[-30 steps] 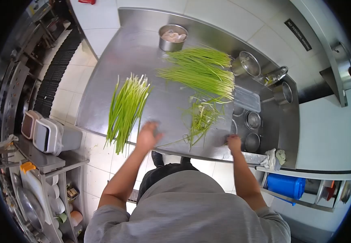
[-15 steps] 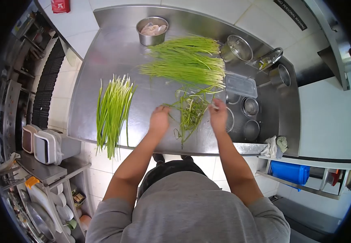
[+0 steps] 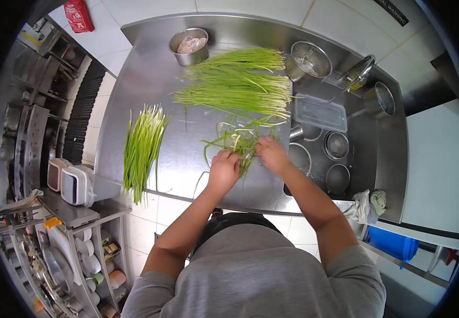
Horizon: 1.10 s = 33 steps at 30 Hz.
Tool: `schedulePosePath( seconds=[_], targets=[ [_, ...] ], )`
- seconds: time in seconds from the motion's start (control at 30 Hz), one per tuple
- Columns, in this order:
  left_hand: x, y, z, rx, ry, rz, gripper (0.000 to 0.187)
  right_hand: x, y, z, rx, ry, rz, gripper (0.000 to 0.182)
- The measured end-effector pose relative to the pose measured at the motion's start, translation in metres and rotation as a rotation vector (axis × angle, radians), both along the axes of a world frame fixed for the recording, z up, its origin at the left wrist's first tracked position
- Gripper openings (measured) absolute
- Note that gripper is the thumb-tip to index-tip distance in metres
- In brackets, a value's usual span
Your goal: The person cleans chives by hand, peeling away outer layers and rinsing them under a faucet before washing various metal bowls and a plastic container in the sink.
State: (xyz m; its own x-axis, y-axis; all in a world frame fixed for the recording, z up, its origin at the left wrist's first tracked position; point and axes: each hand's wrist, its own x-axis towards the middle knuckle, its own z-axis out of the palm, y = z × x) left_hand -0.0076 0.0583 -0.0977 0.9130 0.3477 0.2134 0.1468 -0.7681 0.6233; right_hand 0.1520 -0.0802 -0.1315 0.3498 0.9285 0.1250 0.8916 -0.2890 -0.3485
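Note:
Both hands are at a loose, tangled heap of green stalks (image 3: pixel 240 139) near the middle of the steel counter. My left hand (image 3: pixel 224 168) lies at the heap's lower left, fingers bent against the stalks. My right hand (image 3: pixel 273 153) touches its right side, fingertips curled in. Whether either hand pinches a stalk is too small to tell. Behind the heap a wide layer of long green stalks (image 3: pixel 234 87) is spread out, its pale ends to the right. A neat bundle with white ends (image 3: pixel 144 151) lies at the left, its green tips over the counter's front edge.
A metal pot (image 3: pixel 188 46) holding something pinkish stands at the back. On the right, a sink (image 3: pixel 362 159) holds bowls and a clear plastic lid (image 3: pixel 320 113). Another pot (image 3: pixel 309 59) stands by the faucet (image 3: pixel 364 69). Cloths (image 3: pixel 367 205) hang at the sink's front edge.
My hands have come closer together over the tangled heap, the left to the right and the right to the left. The heap looks more compact at its lower end. The view has shifted slightly.

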Motion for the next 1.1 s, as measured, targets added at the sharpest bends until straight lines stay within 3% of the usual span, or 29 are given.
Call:
schedulePosePath(
  seconds=[0.23,0.37,0.53,0.63,0.73,0.77,0.87,0.97,1.0,1.1],
  targets=[
    [0.032,-0.032,-0.007,0.195,0.213,0.057,0.016,0.024,-0.005,0.033,-0.134,-0.096,0.164,0.017],
    [0.03,-0.046,-0.013,0.213,0.257,0.124,0.018,0.021,-0.005,-0.012,-0.224,-0.164,0.269,0.02],
    [0.023,-0.051,-0.002,0.204,0.284,0.165,0.018,0.014,-0.001,-0.018,-0.393,-0.222,0.407,0.018],
    [0.029,-0.053,0.001,0.202,0.29,0.156,0.018,0.015,-0.005,-0.007,-0.343,-0.229,0.453,0.015],
    [0.034,-0.046,0.0,0.238,0.263,0.123,0.017,0.027,-0.004,0.027,0.003,-0.019,0.357,0.01],
    [0.033,-0.043,-0.001,0.256,0.255,0.107,0.017,0.032,0.002,0.037,0.009,0.081,0.318,0.01],
    [0.039,-0.024,0.026,-0.254,0.169,0.303,0.019,0.056,0.026,0.079,0.127,0.405,0.255,0.014],
    [0.044,-0.018,0.071,-0.159,0.098,0.318,0.019,0.07,0.031,0.111,0.151,0.41,0.292,0.024],
    [0.046,-0.012,0.075,0.052,0.018,0.241,0.02,0.069,0.033,0.115,0.35,0.174,0.395,0.024],
    [0.056,-0.009,0.082,0.317,-0.137,0.151,0.018,0.059,0.043,0.123,0.215,0.05,0.452,0.019]
  ],
)
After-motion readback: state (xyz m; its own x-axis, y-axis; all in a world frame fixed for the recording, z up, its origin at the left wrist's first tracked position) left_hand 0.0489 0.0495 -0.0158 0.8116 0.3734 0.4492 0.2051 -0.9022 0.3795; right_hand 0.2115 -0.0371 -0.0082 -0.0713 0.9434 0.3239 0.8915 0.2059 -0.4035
